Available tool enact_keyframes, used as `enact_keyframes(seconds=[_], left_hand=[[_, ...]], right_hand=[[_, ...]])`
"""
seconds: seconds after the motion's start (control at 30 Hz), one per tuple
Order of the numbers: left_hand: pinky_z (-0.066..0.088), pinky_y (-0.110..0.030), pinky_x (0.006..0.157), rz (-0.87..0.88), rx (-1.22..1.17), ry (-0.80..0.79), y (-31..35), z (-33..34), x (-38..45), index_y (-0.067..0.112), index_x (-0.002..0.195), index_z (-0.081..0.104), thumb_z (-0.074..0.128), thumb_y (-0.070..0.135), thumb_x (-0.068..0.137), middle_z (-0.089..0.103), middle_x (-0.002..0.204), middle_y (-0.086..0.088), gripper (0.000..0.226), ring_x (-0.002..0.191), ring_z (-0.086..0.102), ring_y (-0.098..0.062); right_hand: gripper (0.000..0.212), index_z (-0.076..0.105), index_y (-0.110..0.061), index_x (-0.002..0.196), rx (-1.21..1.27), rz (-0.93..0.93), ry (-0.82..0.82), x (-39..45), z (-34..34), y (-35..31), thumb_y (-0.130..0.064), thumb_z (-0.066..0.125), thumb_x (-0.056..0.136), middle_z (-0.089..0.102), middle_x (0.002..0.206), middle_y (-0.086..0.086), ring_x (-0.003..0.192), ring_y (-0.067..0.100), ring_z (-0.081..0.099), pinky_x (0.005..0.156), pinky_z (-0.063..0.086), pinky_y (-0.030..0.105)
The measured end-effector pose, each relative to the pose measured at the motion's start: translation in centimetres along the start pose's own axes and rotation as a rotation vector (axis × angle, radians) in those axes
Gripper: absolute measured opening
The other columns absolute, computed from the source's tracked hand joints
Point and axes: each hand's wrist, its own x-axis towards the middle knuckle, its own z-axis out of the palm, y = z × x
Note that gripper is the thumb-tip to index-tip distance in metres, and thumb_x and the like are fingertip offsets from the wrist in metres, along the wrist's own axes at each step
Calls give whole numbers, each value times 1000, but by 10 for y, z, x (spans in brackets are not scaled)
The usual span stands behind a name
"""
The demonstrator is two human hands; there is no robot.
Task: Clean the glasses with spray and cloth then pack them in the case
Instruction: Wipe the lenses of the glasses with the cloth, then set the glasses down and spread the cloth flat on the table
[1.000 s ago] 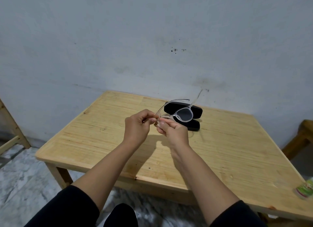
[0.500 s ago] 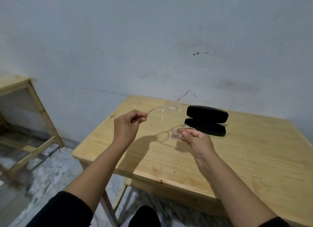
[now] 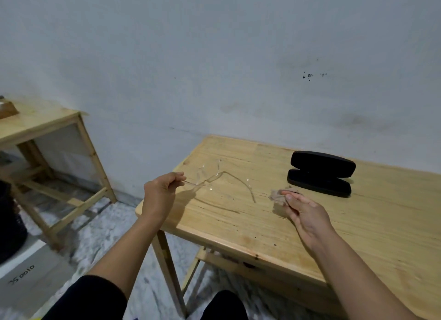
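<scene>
**Glasses held in the left hand, cloth in the right, case open at the back**

Nearest me I see black sleeves and a dark knee below the front edge of the pale wooden table (image 3: 358, 236), which I take as my landmark. Both forearms reach out over it.

My left hand (image 3: 160, 193) hangs over the table's left front corner, fingers curled closed in a pinch on one temple tip of the clear-framed transparent glasses (image 3: 216, 176). The glasses are lifted off the wood, arms spread, the other temple curving down toward the table's middle; their shadow falls on the boards beneath. The frame is blurred, so I cannot tell the lens detail.

My right hand (image 3: 306, 214) is over the table's middle, fingers loosely bent around a small crumpled grey-brown cloth (image 3: 278, 196), thumb on top of it. The two hands are well apart.

Beyond the right hand, toward the table's far edge, the black oval hard-shell glasses case (image 3: 321, 173) lies open, lid raised, resting on the wood. Nothing lies between the cloth and it.

Left of the table, across grey marbled floor (image 3: 100, 238), stands a second pale wooden table (image 3: 43, 121) against the blue-grey wall (image 3: 214, 69).
</scene>
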Motion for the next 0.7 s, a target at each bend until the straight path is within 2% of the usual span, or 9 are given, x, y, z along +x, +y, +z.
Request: enact_keyframes(seconds=[0.07,0.13,0.2,0.3,0.4,0.43,0.5,0.57,0.7], left_hand=[[44,0,78,-11,4,-14,-3,2,-3,-2,88,72,60,-11,80,71,98,-14,17,77,64,-13],[50,-15,85,-24,11,-31,-5,4,-5,0,90,72,59,-9,81,72,99,-13,18,77,64,-13],[48,-22,87,-19,43,-56,-6,5,-6,2,94,72,60,-6,82,72,99,-10,19,77,64,-11],[47,-21,89,17,82,-80,-7,7,-7,6,100,71,60,-3,83,73,97,-7,22,75,62,-6],[39,-8,88,74,121,-103,-8,6,-8,10,101,71,60,-3,84,73,100,-5,25,79,61,-2],[40,-9,89,101,134,-106,-9,5,-8,11,103,71,61,-3,83,72,102,-5,26,80,61,-2],[47,-22,90,178,165,-85,-10,4,-9,12,104,70,63,-4,81,72,105,-7,29,84,59,-2],[52,-29,86,253,176,-45,-5,4,-10,10,104,70,65,-6,79,72,103,-9,31,82,59,-2],[46,-13,79,363,109,-47,29,20,-18,9,101,70,69,0,77,73,97,-7,26,84,60,-2]], right_hand=[[16,70,-5,83,2,1,-2,0,0,1,1,56,87,67,112,14,103,23,64,79,56,22],[16,70,-5,83,5,2,-3,-1,-1,0,1,56,87,68,111,14,102,22,64,81,56,23],[16,70,-5,84,7,4,-5,-1,-1,1,1,55,88,68,111,14,102,21,65,83,55,23],[15,70,-4,86,16,1,-17,-2,-1,0,1,56,88,67,113,15,104,22,64,84,54,22],[14,70,-3,87,35,8,-19,-4,-1,-2,1,57,87,68,112,15,101,21,65,82,55,22],[14,70,-4,87,36,9,-22,-4,-1,-3,1,57,87,68,111,15,100,20,66,81,55,22],[14,71,-4,88,34,12,-27,-5,-1,-5,0,57,87,70,108,14,97,19,67,80,56,23],[14,71,-3,91,27,20,-26,-7,-2,-7,-1,58,87,72,104,13,96,19,68,79,57,23],[14,72,-5,92,-3,16,-15,-10,-6,-12,-2,60,87,73,100,12,95,20,70,77,58,23]])
